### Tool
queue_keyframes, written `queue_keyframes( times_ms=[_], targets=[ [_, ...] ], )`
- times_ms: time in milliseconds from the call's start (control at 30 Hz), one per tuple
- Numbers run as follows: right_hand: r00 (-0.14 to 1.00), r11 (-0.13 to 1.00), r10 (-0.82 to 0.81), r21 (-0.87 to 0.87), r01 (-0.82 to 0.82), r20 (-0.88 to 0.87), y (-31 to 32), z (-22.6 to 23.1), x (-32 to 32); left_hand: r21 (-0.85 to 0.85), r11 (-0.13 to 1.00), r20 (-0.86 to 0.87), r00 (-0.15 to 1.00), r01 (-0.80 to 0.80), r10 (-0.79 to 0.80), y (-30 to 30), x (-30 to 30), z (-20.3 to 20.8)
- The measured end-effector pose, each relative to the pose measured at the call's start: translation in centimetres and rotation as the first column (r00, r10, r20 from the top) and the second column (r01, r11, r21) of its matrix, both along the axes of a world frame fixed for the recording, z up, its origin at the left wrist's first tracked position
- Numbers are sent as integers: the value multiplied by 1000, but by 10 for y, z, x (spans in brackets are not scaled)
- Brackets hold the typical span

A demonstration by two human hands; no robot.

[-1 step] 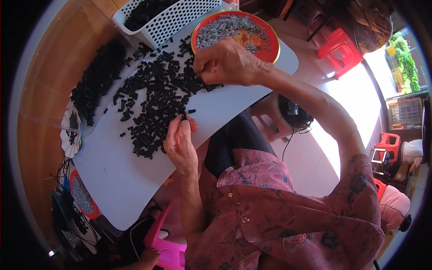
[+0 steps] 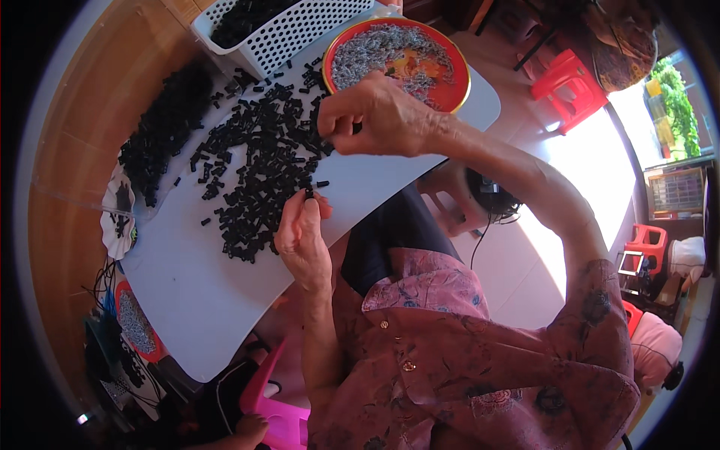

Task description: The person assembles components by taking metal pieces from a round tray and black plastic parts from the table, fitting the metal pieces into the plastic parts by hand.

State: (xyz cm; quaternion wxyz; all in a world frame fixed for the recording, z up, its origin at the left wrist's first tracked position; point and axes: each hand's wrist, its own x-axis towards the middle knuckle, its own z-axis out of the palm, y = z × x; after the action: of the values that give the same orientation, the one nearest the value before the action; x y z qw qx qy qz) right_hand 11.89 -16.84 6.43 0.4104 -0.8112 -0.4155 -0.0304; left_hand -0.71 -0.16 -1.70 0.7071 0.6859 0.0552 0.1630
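My left hand [image 2: 304,247] is closed at the near edge of the white table, pinching a small black plastic piece [image 2: 310,193] upright between thumb and fingertips. Above the table my right hand [image 2: 379,116] has its fingers curled together in front of the red tray; anything in its fingertips is hidden or too small to make out. A spread pile of small black plastic pieces [image 2: 259,161] covers the middle of the table beside both hands. The round red tray [image 2: 459,88] with a gold rim holds many small silvery metal parts [image 2: 367,54].
A white perforated basket [image 2: 307,34] filled with black pieces stands at the far edge. Another dark heap [image 2: 169,124] lies at the left. Below the table's left end is a red container [image 2: 155,349] of silvery parts. Pink [image 2: 281,420] and red stools [image 2: 570,90] stand around.
My right hand has come slightly nearer to me, away from the red tray, with its fingers still curled. My left hand keeps its pinch on the black piece.
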Motion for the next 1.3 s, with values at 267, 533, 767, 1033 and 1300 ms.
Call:
queue_keyframes(
  times_ms=[267,533,767,1033,1300],
  targets=[
    [965,963,222,-186,-195,140,24,-4,-20,-86,996,14,1000,0,1,-2,1,-1],
    [890,911,345,-337,-239,300,27,-3,-26,-33,999,-14,1000,26,-27,-2,0,8],
    [998,995,-20,-93,25,54,20,-12,-5,-174,984,-10,999,-37,36,-1,-4,7],
    [938,855,214,-517,-44,274,36,-31,3,-153,988,-18,1000,-28,25,0,-6,7],
    [952,903,122,-429,10,281,37,-37,6,-91,996,5,1000,0,0,1,-3,4]
  ],
)
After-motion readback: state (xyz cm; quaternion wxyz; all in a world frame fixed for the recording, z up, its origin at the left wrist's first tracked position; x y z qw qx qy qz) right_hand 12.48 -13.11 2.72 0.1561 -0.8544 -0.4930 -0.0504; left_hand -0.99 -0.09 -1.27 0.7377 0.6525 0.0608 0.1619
